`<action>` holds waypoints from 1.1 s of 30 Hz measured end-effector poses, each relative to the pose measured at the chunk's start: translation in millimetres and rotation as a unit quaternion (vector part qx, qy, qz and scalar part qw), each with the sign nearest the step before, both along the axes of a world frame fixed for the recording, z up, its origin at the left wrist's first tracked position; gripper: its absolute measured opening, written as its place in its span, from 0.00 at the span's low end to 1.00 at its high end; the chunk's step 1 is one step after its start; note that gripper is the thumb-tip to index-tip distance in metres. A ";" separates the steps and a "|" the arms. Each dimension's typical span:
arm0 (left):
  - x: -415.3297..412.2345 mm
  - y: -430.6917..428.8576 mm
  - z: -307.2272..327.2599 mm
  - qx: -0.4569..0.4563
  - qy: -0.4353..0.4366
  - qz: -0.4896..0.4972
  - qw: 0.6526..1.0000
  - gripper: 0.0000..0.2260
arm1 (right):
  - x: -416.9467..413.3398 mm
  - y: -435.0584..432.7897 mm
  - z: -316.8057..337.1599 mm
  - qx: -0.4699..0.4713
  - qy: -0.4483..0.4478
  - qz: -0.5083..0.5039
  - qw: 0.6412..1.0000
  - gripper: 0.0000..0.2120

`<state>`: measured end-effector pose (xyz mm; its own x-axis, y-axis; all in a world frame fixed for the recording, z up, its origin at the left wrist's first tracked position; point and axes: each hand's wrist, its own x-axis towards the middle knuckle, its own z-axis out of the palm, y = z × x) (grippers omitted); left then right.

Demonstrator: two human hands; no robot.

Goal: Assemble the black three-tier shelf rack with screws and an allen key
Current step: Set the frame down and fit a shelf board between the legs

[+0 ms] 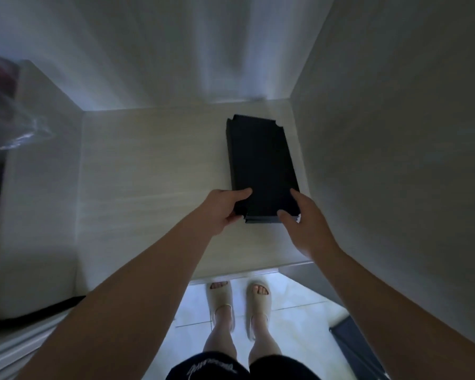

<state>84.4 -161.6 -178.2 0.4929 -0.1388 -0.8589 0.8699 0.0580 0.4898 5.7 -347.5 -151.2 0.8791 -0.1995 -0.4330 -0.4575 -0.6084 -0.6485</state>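
Stack of black shelf panels flat on table, 1 o'clock of centre; left hand grips its 7 o'clock corner, thumb on top; right hand clasps 5 o'clock corner; nothing joined, assembly judged unstarted

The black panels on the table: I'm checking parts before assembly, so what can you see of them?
The black panels are a flat stack of matte rectangular boards with notched far corners, lying on the pale wood-look table close to a wall. The left hand and right hand grip the near end.
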 end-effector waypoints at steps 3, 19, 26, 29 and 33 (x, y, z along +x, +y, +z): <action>-37.9 28.4 14.6 -0.023 0.023 0.005 0.999 0.11 | -29.3 6.2 15.5 0.028 -0.018 -0.056 0.998 0.28; -283.6 48.6 72.4 -0.081 -0.029 0.029 0.996 0.18 | -204.8 -19.1 58.0 0.275 0.077 -0.078 0.955 0.19; -429.3 6.0 76.0 -0.058 -0.040 0.075 0.995 0.09 | -325.6 -61.2 59.6 0.319 0.074 -0.025 0.945 0.11; -484.4 -0.4 78.4 -0.040 -0.024 0.066 0.997 0.11 | -375.4 -66.9 55.6 0.322 0.091 -0.022 0.942 0.11; -539.0 4.6 79.4 0.005 -0.023 0.031 0.999 0.13 | -431.8 -64.0 51.9 0.332 0.104 -0.031 0.937 0.10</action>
